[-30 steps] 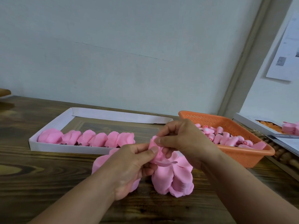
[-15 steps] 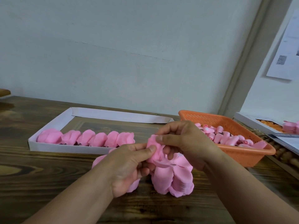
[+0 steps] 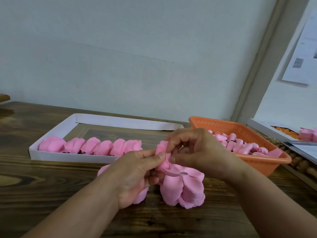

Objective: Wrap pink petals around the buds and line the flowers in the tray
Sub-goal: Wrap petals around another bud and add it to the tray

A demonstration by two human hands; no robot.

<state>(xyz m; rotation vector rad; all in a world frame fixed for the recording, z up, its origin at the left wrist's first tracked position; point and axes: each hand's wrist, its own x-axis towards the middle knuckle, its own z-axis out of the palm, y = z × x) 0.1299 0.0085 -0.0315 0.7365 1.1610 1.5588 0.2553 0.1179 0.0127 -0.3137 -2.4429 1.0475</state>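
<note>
Between both hands, above the wooden table, sits a small pink flower (image 3: 162, 152) of petals wrapped round a bud. My left hand (image 3: 135, 174) pinches it from the left with thumb and forefinger. My right hand (image 3: 197, 152) curls over it from the right, fingertips and thumb on the petals. Under the hands lies a stack of loose pink petals (image 3: 185, 189). A white cardboard tray (image 3: 51, 133) at the back left holds a row of several finished pink flowers (image 3: 96, 146). An orange basket (image 3: 257, 133) at the right holds several pink buds (image 3: 240, 146).
A white box (image 3: 267, 128) with orange and pink pieces stands at the far right, a paper sheet beside it. The wall runs close behind the tray. Bare wooden table (image 3: 42, 186) lies in front of the tray at the left.
The right hand's fingers have shifted over the flower, its thumb now lower on the petals. The left hand keeps its pinch. The tray, basket and petal stack stay where they were.
</note>
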